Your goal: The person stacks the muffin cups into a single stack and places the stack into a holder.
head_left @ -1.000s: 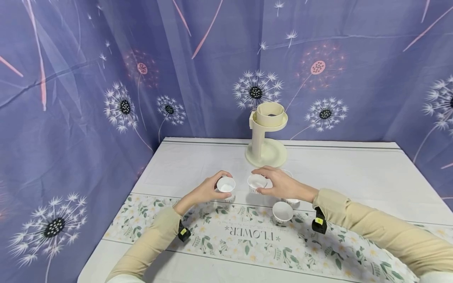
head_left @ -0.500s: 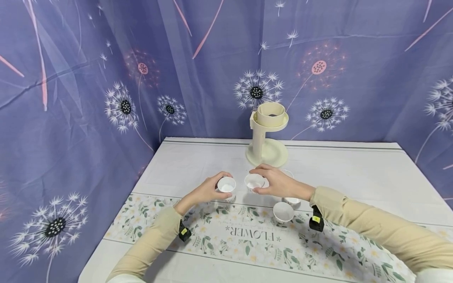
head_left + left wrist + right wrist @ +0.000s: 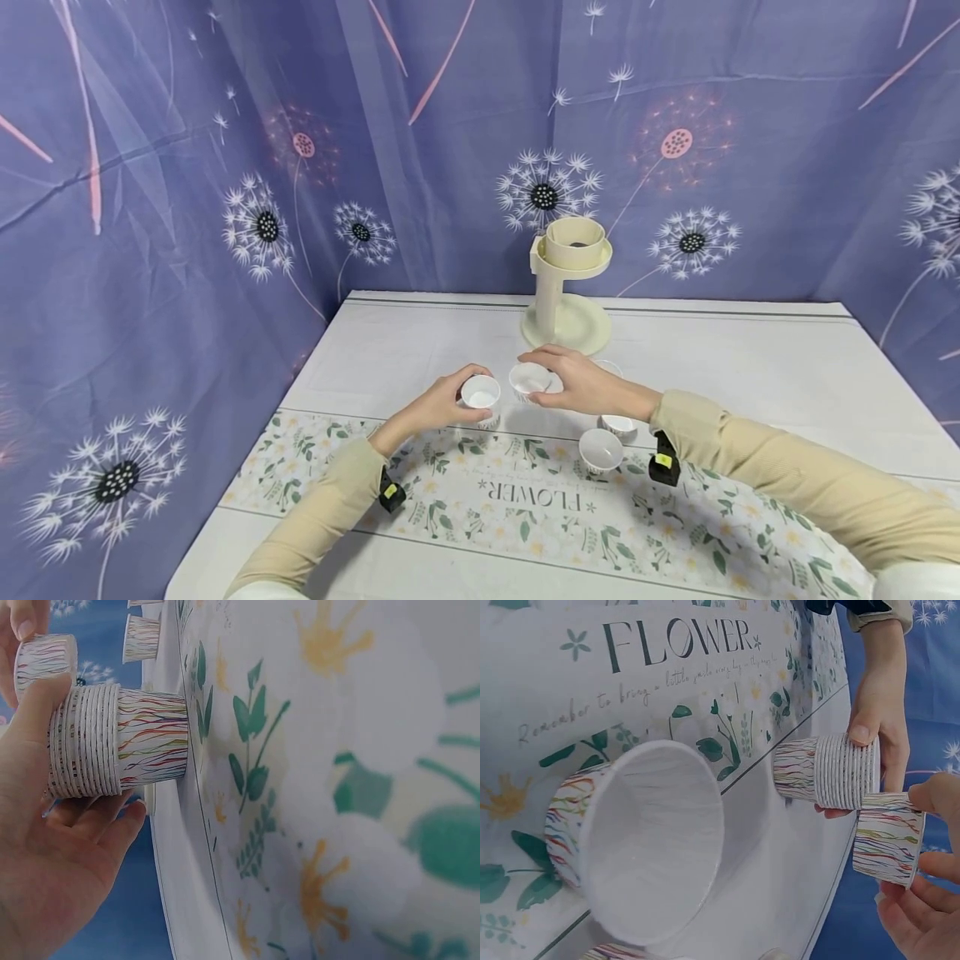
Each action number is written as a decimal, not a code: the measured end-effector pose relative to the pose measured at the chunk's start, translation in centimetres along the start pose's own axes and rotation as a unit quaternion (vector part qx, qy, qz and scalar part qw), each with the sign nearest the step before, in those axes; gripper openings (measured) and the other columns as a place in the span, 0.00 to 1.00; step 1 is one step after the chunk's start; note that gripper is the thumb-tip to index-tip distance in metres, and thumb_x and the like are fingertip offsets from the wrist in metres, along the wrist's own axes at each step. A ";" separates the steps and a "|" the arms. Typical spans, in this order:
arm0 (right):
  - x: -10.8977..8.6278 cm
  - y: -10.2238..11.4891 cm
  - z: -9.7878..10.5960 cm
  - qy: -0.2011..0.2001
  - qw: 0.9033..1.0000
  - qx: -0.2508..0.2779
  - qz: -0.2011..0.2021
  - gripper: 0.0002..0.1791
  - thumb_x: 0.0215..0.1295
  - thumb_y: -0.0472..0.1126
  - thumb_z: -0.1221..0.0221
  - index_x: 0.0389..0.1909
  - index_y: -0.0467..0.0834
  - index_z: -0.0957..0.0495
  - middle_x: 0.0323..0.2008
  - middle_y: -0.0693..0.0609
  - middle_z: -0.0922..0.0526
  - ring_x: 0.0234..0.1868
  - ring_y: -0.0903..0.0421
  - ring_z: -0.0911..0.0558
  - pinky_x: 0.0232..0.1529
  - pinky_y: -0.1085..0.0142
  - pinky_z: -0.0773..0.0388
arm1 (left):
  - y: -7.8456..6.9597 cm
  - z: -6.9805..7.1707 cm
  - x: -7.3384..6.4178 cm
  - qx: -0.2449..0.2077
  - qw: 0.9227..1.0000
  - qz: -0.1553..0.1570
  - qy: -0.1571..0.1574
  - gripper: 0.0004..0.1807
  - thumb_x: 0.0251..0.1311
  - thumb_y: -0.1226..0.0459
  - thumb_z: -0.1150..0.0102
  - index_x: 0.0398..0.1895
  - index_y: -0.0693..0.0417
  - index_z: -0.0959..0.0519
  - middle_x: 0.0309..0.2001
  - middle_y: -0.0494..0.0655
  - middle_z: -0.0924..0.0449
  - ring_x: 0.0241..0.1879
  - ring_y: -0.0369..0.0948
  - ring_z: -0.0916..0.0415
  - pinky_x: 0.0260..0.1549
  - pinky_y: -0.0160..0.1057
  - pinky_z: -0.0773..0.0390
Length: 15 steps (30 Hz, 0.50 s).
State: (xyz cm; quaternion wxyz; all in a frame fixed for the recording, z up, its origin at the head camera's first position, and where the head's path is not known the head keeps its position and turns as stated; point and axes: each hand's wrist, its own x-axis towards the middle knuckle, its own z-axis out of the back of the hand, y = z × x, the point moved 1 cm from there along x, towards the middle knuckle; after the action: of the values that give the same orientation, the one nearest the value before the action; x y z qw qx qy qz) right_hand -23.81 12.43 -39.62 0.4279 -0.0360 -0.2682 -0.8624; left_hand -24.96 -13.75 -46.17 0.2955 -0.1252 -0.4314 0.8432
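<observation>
My left hand (image 3: 442,404) grips a stack of nested paper cups (image 3: 150,739), white with wavy coloured lines, standing upright on the table. My right hand (image 3: 581,383) pinches a single paper cup (image 3: 889,840) of the same pattern by its side, thumb on one side and fingers on the other. This cup is off the table, close beside the upper part of the stack. In the head view, a loose paper cup (image 3: 600,450) stands mouth up below my right forearm. A second loose cup (image 3: 618,424) and a third cup (image 3: 607,367) are partly hidden by my right arm.
Behind my hands stands a cream stand (image 3: 549,304) with a round base and a raised ring bearing a short open cylinder (image 3: 574,246). A white cloth with a flower-print band (image 3: 525,533) covers the table. A blue dandelion curtain (image 3: 450,167) hangs behind and at the left.
My right hand has moved left and slightly away from me with its cup, nearer to the stack. My left hand and the stack have stayed in place.
</observation>
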 end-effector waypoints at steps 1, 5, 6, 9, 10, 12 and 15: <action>0.1 0.0 0.0 -0.001 1.000 0.002 0.001 0.30 0.61 0.43 0.37 0.61 0.34 0.29 0.58 0.40 0.22 0.60 0.44 0.24 0.60 0.50 0.26 | 0.0 0.0 0.0 0.000 1.000 -0.001 0.000 0.30 0.58 0.61 0.33 0.62 0.51 0.32 0.51 0.53 0.22 0.49 0.47 0.23 0.48 0.43 0.22; 0.4 0.4 0.0 -0.002 1.000 0.007 0.003 0.30 0.62 0.43 0.38 0.63 0.34 0.30 0.60 0.40 0.23 0.62 0.43 0.25 0.61 0.49 0.27 | -1.6 0.3 -0.4 0.000 1.000 -0.004 0.006 0.30 0.59 0.63 0.34 0.63 0.58 0.34 0.52 0.60 0.23 0.50 0.53 0.23 0.47 0.44 0.23; 0.4 0.5 0.0 -0.003 1.000 0.010 0.003 0.30 0.63 0.42 0.38 0.63 0.33 0.31 0.60 0.40 0.24 0.62 0.43 0.25 0.61 0.49 0.27 | -2.1 0.5 -0.5 -0.001 1.000 -0.003 0.009 0.30 0.59 0.64 0.34 0.63 0.60 0.34 0.52 0.61 0.23 0.50 0.54 0.24 0.47 0.45 0.23; 0.6 0.7 0.0 -0.006 1.000 0.017 0.004 0.30 0.63 0.42 0.38 0.63 0.32 0.31 0.60 0.39 0.25 0.61 0.43 0.24 0.60 0.49 0.26 | -2.4 0.5 -0.6 0.002 1.000 0.003 0.013 0.30 0.59 0.65 0.35 0.63 0.64 0.35 0.52 0.65 0.24 0.51 0.57 0.24 0.47 0.45 0.23; 0.7 0.7 -0.1 -0.007 1.000 0.019 0.005 0.30 0.63 0.42 0.38 0.63 0.32 0.32 0.61 0.39 0.25 0.60 0.43 0.24 0.59 0.50 0.25 | -2.0 0.4 -0.4 0.003 1.000 0.003 0.013 0.30 0.60 0.65 0.36 0.63 0.63 0.35 0.53 0.65 0.24 0.51 0.57 0.24 0.47 0.45 0.23; 0.8 0.7 -0.2 -0.009 1.000 0.024 0.007 0.30 0.64 0.42 0.38 0.63 0.32 0.32 0.61 0.38 0.25 0.59 0.43 0.23 0.58 0.50 0.24 | -0.8 0.1 -0.1 0.005 1.000 0.007 0.011 0.31 0.60 0.65 0.35 0.64 0.61 0.35 0.53 0.64 0.24 0.51 0.56 0.24 0.47 0.45 0.23; 0.9 0.8 -0.3 -0.011 1.000 0.027 0.009 0.30 0.64 0.42 0.39 0.64 0.33 0.32 0.60 0.39 0.25 0.59 0.43 0.23 0.58 0.50 0.24 | 0.0 -0.1 0.1 0.008 1.000 0.006 0.006 0.30 0.60 0.63 0.35 0.64 0.55 0.35 0.53 0.60 0.23 0.50 0.53 0.23 0.46 0.43 0.22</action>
State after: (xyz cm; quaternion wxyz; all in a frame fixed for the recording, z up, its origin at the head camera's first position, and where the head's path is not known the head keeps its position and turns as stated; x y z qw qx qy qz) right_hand -23.70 11.21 -39.27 0.4332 -0.0364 -0.2959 -0.8506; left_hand -24.99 -13.65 -46.27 0.2943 -0.1302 -0.4223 0.8474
